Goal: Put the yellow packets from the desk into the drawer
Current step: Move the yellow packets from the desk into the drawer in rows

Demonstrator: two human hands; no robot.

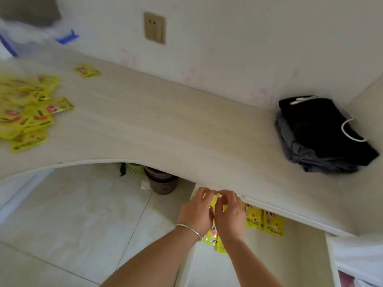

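- Both hands meet over the open drawer (290, 255): left hand (195, 212) and right hand (229, 214) pinch yellow packets (213, 233) between curled fingers.
- Two more packets (264, 221) lie in the drawer, just beside them.
- Loose pile of packets (24, 112) sits on the desk (165, 125), far left.
- Folded dark clothes (323, 133) lie at the right.

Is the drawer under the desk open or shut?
Open: the pale drawer is pulled out below the desk edge, with yellow packets lying inside.
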